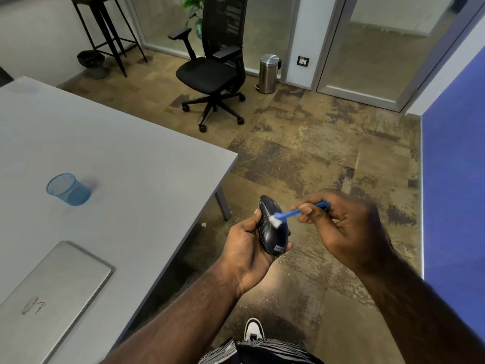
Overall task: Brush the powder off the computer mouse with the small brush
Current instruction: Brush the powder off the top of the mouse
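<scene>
Head view: black computer mouse (273,228) cradled in the left hand (249,248), fingers curled around its sides, held out over the carpet beside the grey table (131,153), probably to let the powder fall to the floor and not on the closed laptop (49,292). Small blue brush (294,213) pinched by its handle between thumb and fingers of the right hand (346,227), white bristles touching the upper face of the mouse, tilted for sweeping.

Small label on the computer mouse (273,229), letters partly hidden, probably "Len", laptop (52,292) logo unreadable
</scene>
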### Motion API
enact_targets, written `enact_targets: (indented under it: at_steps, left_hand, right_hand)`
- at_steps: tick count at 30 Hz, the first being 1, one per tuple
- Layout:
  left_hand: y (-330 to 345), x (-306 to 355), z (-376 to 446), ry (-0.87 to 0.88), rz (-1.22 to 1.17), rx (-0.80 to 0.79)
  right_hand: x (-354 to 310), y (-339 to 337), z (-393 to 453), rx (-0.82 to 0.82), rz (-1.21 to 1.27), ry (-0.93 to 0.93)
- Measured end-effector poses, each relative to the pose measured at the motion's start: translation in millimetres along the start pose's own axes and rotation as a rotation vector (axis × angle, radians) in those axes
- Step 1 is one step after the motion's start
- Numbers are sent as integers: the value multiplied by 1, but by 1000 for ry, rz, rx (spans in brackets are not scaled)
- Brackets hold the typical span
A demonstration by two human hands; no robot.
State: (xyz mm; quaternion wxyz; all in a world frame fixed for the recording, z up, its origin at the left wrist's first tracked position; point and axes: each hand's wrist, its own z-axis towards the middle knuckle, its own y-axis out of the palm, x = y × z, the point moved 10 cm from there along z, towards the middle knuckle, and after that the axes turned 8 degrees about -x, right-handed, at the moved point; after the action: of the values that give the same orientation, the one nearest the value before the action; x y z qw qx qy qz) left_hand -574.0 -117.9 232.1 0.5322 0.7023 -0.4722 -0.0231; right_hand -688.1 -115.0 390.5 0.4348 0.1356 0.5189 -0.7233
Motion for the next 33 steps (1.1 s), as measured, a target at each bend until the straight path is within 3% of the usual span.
enact_targets:
  at_steps: [5,9,14,20,25,29,33]
  left_hand:
    - [-5,-2,2,4,-15,20]
    - [-8,-4,2,5,-10,36]
    - [-7,-7,2,-11,-60,16]
    - [-1,-3,3,16,-42,-29]
    - [2,0,1,16,23,-32]
    - [3,-3,-1,1,47,-46]
    - [7,-3,-1,-7,14,-62]
  right_hand:
    - [-11,15,-2,-92,-21,-57]
    - [-15,4,0,4,-51,-58]
    - [-27,23,-5,-136,-79,-104]
    - [-25,2,0,7,-144,-62]
    - [-31,10,0,-100,-73,-103]
    - [-28,3,2,-27,-115,-79]
    - [-33,14,1,-163,-52,-109]
